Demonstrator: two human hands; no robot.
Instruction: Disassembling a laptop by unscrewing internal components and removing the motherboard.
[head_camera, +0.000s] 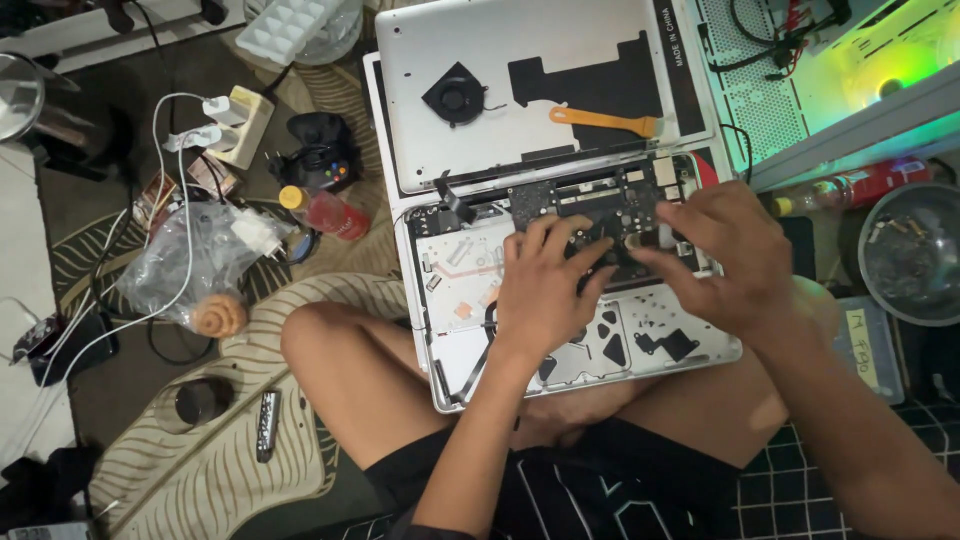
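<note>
From the head camera, the opened laptop (560, 300) rests across your knees, base up, its dark circuit board (590, 210) along the far edge. Your left hand (545, 290) lies spread with fingertips on the board; your right hand (735, 260) pinches something at its right end, though I cannot tell what. The board looks thin and fragile; hold it by its edges.

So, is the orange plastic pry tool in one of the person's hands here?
No, the orange plastic pry tool lies on the detached silver bottom cover, while both the left hand and right hand rest on the dark circuit board.
</note>
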